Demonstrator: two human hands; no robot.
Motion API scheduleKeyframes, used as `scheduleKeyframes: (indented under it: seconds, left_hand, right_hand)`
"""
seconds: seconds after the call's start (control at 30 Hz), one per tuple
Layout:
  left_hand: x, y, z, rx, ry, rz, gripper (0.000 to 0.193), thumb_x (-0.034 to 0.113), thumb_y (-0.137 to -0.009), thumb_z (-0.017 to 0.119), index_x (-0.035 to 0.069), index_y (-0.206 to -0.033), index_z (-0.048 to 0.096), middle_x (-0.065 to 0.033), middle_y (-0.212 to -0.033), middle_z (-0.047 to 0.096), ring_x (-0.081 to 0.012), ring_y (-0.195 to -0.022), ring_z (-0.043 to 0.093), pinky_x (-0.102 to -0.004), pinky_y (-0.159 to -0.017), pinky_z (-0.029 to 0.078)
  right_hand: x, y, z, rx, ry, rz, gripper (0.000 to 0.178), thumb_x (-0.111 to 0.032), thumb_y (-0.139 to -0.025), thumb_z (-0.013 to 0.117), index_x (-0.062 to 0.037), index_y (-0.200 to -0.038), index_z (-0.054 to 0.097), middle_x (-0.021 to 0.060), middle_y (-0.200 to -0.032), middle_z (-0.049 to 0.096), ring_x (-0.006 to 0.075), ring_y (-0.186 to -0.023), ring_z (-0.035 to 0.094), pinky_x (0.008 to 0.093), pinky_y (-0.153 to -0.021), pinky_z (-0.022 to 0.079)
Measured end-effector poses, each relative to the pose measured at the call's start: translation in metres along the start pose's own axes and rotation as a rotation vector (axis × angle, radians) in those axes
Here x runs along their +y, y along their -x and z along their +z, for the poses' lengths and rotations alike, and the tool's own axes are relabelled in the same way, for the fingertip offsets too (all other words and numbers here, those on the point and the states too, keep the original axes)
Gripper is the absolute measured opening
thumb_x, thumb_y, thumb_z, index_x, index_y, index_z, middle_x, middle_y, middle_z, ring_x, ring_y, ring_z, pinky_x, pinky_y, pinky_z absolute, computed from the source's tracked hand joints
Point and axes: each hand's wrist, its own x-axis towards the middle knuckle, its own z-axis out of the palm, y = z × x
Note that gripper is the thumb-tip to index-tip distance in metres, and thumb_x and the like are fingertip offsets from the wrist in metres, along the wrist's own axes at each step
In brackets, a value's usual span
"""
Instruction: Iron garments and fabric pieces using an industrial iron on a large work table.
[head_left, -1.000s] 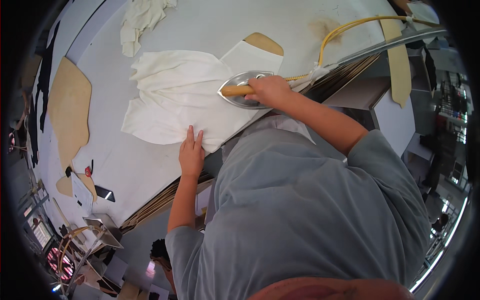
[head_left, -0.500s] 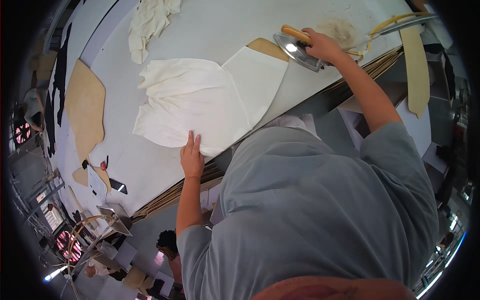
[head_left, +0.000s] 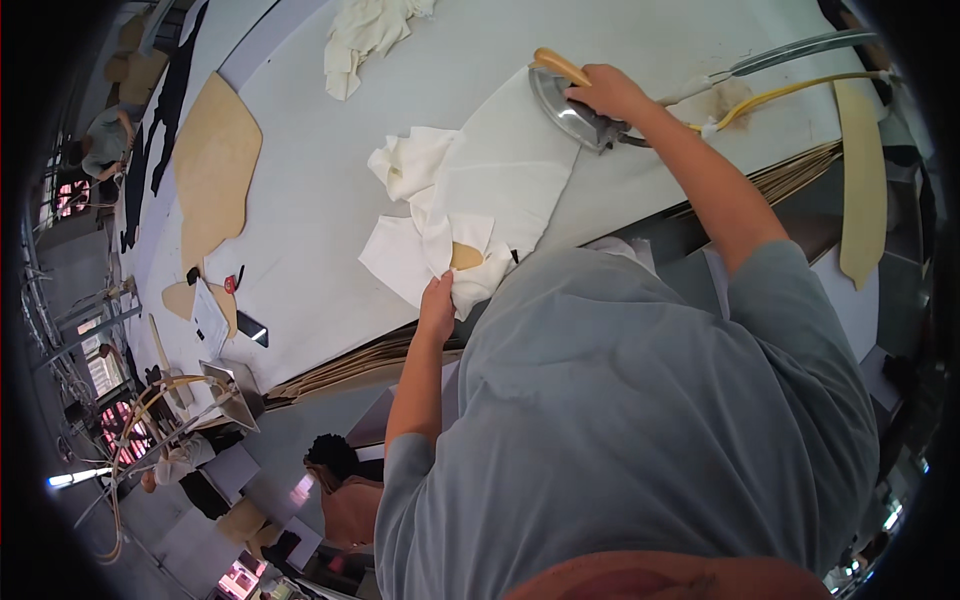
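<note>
My right hand (head_left: 612, 92) is closed round the wooden handle of a silver iron (head_left: 572, 115). The iron is at the far right end of a white knit garment piece (head_left: 515, 150), overlapping its edge; whether its sole presses on the cloth, I cannot tell. Nearer me, the cloth is bunched and folded back. Between the folds a tan board (head_left: 466, 257) shows. My left hand (head_left: 437, 305) pinches the bunched cloth at the table's near edge.
On the white table (head_left: 300, 190) lie a large tan template (head_left: 218, 150), a crumpled cream cloth (head_left: 372, 35), a black phone (head_left: 253, 330) and a paper sheet (head_left: 210, 318). A yellow hose (head_left: 770, 95) trails right of the iron. Co-workers are at the left, one seated (head_left: 352, 505).
The garment piece, smooth before, is now gathered and folded back at its near left part. My left hand went from lying flat to pinching it. The iron moved onto its far end.
</note>
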Motion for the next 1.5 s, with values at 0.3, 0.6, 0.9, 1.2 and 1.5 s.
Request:
scheduleKeyframes:
  seconds: [0.3,0.6,0.9,1.2,1.5]
  left_hand:
    - [0.250,0.175,0.054,-0.525,0.127,1.121,0.047,0.039,-0.113,0.044,0.015,-0.151,0.057,-0.0155,-0.149,0.062,-0.0325,-0.140,0.056,-0.0525,-0.121,0.037]
    - [0.280,0.246,0.080,-0.654,0.109,1.574,0.043,0.044,-0.108,0.052,0.031,-0.148,0.059,0.0006,-0.155,0.057,-0.0202,-0.148,0.047,-0.0582,-0.126,0.021]
    - [0.377,0.151,0.090,0.002,-0.797,1.714,0.043,0.040,-0.106,0.056,0.025,-0.147,0.057,-0.0038,-0.151,0.059,-0.0244,-0.142,0.051,-0.0555,-0.122,0.029]
    - [0.439,0.122,0.064,0.088,-0.965,1.685,0.045,0.035,-0.105,0.060,0.020,-0.147,0.054,-0.0081,-0.148,0.060,-0.0286,-0.136,0.055,-0.0528,-0.117,0.037]
    - [0.424,0.163,0.167,0.085,-1.007,2.081,0.048,0.031,-0.104,0.064,0.014,-0.147,0.052,-0.0124,-0.144,0.061,-0.0328,-0.131,0.059,-0.0501,-0.112,0.045]
  right_hand:
    - [-0.158,0.053,0.132,-0.115,0.293,-0.394,0.025,-0.034,-0.103,0.060,-0.0092,-0.106,0.059,0.0093,-0.090,0.072,0.0335,-0.081,0.070,0.0465,-0.071,0.053]
    - [-0.102,-0.028,0.083,0.191,0.398,-0.086,0.026,-0.031,-0.105,0.057,-0.0055,-0.102,0.055,0.0115,-0.088,0.071,0.0331,-0.077,0.068,0.0452,-0.070,0.052]
    - [0.017,0.022,0.008,0.350,0.344,0.111,0.030,-0.034,-0.104,0.061,-0.0046,-0.106,0.059,0.0130,-0.090,0.071,0.0347,-0.082,0.069,0.0449,-0.079,0.054]
    - [0.109,0.074,-0.055,-0.030,0.671,-0.008,0.051,-0.032,-0.076,0.084,-0.0073,-0.118,0.068,0.0182,-0.103,0.071,0.0410,-0.098,0.070,0.0521,-0.082,0.057]
    - [0.163,0.076,-0.083,0.655,0.663,-0.129,0.025,-0.021,-0.080,0.074,-0.0071,-0.100,0.071,0.0146,-0.097,0.069,0.0391,-0.091,0.062,0.0553,-0.076,0.049]
